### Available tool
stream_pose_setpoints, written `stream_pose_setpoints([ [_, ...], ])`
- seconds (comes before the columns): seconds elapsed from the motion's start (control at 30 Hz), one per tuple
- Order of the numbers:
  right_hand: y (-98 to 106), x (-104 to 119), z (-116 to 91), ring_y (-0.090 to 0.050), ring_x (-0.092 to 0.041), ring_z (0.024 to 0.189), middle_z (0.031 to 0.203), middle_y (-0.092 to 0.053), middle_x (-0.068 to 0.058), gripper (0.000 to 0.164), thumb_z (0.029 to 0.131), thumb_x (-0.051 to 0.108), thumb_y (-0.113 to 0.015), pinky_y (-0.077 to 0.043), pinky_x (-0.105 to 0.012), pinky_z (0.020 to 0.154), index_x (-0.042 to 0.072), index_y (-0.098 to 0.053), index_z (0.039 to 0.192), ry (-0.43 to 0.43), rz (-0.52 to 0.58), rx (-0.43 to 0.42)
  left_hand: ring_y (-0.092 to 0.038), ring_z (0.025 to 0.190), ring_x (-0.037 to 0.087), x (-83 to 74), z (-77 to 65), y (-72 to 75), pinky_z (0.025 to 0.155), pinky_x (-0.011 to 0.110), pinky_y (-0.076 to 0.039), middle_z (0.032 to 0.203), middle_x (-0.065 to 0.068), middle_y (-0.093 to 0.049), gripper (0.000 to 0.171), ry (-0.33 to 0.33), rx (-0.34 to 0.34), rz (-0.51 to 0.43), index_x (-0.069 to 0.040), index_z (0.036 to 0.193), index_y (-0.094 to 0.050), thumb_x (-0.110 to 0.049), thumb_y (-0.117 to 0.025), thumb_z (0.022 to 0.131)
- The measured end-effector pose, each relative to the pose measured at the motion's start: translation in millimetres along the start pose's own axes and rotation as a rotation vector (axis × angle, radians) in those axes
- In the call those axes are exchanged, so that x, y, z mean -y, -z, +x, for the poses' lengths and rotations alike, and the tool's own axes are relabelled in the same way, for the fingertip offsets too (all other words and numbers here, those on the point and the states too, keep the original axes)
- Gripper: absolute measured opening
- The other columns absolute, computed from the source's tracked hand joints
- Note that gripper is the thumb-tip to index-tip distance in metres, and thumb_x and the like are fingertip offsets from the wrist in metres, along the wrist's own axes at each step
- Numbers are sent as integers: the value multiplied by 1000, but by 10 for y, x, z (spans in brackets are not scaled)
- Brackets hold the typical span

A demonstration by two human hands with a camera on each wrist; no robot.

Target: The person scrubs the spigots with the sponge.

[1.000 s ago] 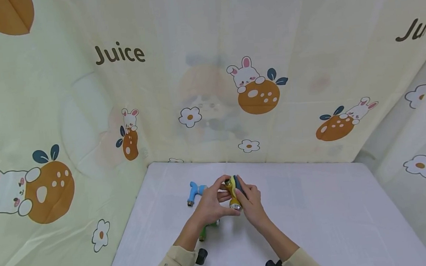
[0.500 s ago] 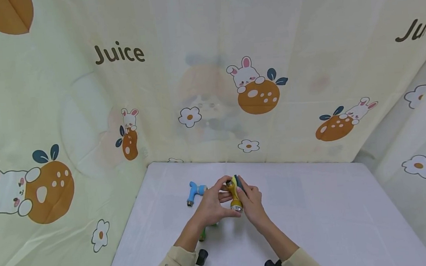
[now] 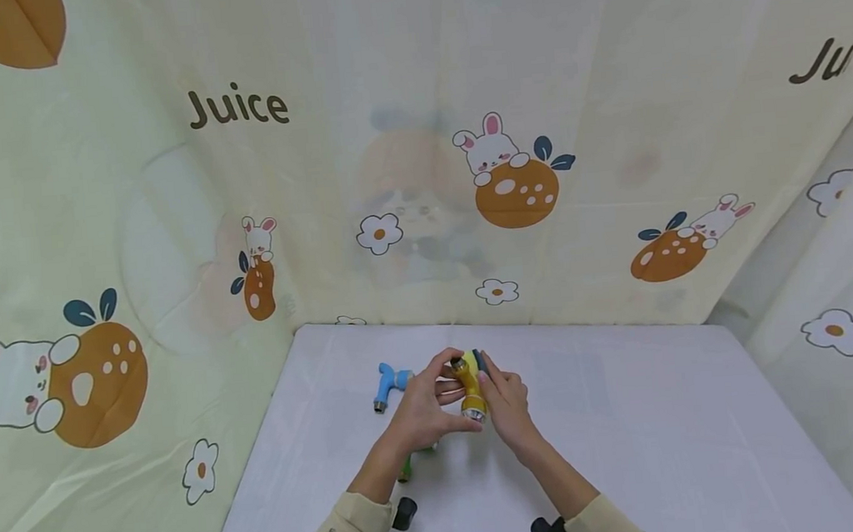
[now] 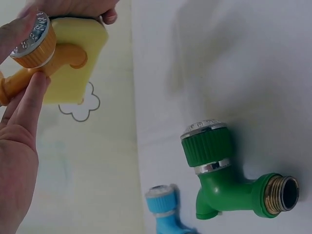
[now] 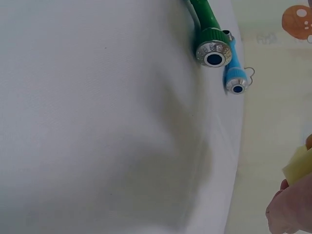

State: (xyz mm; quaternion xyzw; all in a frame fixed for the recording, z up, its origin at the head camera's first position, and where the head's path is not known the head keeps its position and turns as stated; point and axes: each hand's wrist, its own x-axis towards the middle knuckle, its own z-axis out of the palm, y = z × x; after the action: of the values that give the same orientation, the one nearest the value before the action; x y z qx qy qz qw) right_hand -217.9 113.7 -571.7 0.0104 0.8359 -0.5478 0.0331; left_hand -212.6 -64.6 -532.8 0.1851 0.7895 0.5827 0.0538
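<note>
My left hand (image 3: 418, 408) grips a yellow tap (image 4: 36, 73) with a silver-rimmed knob, raised over the table. The thumb is at the knob and the fingers lie along the body. In my right hand (image 3: 508, 406) is a yellow sponge (image 4: 92, 36) with a dark backing, held against the tap's far side. The right wrist view shows only a corner of that sponge and part of the hand. A green tap (image 4: 219, 190) lies on the table under my left forearm, partly hidden in the head view. Beyond it lies a blue tap (image 3: 387, 386).
The table (image 3: 634, 425) has a white cover. A cream curtain (image 3: 381, 69) with rabbit and fruit prints hangs behind it and along its sides. Small black devices (image 3: 404, 514) sit at both sleeve cuffs.
The right hand and sponge have shifted slightly to the right on the tap, so more of the tap's body shows. The left hand stays nearly still. The taps on the table have not moved.
</note>
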Motion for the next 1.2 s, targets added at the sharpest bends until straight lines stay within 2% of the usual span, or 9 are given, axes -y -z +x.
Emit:
stream_pose_setpoints([
  [0.23,-6,-69,39,-31,-33,127,139,-39,-19,62,110,56,-38,-41,-39,87,28,-29,165,-43,-22,-10,-68,126,26,6,-11,12,94,28,-60,131,4,-58,101,-13,4,-38,-32,150,-43,-3,-96,69],
  [0.37,22,-84,50,-31,-36,131,143,-39,-21,66,108,59,-37,-42,-51,97,26,-30,165,-45,3,-34,-66,128,24,28,-30,14,97,29,-59,131,7,-53,100,-7,-25,-91,-32,147,-39,-7,-97,69],
  [0.53,44,-118,20,-36,-35,136,153,-35,-20,69,108,60,-39,-39,-61,114,25,-27,166,-44,107,-130,-66,128,27,28,-49,71,98,36,-60,142,11,-47,97,24,-60,-178,-26,142,-32,-14,-98,71],
  [0.67,6,-132,-62,-40,-30,137,155,-34,-15,65,109,54,-41,-40,-55,118,27,-24,166,66,171,-211,-66,127,28,20,-37,145,99,38,-59,144,10,-46,99,41,-122,-218,-21,141,-28,-22,-98,71],
  [0.8,-68,-127,-187,-43,-21,128,149,-38,-11,57,112,38,-44,-46,-36,107,28,-25,165,267,147,-267,-66,128,29,25,-14,184,101,35,-58,142,12,-46,104,22,-172,-303,-22,143,-24,-21,-99,70],
  [0.9,-122,-111,-259,-43,-18,122,147,-39,-11,57,111,23,-46,-46,-23,98,26,-27,165,408,119,-263,-64,129,31,31,1,182,101,34,-58,144,15,-45,107,8,-186,-359,-25,147,-23,-18,-98,70],
  [1.0,-159,-85,-286,-43,-16,121,147,-39,-10,59,110,15,-46,-45,-16,95,24,-27,165,478,124,-246,-63,131,31,19,2,171,105,38,-56,142,15,-48,102,29,-189,-330,-26,150,-31,-23,-97,72],
  [1.1,-169,-35,-293,-42,-15,121,146,-39,-10,59,110,12,-46,-44,-13,94,23,-28,165,481,134,-246,-58,133,30,-6,-11,160,110,46,-53,138,7,-55,87,82,-203,-197,-26,144,-46,-38,-96,73],
  [1.2,-152,42,-312,-42,-16,120,146,-40,-15,59,109,9,-48,-43,-11,93,20,-30,164,467,139,-265,-53,129,29,-32,-17,156,106,51,-52,133,-1,-60,78,131,-207,-74,-26,134,-54,-49,-95,72],
])
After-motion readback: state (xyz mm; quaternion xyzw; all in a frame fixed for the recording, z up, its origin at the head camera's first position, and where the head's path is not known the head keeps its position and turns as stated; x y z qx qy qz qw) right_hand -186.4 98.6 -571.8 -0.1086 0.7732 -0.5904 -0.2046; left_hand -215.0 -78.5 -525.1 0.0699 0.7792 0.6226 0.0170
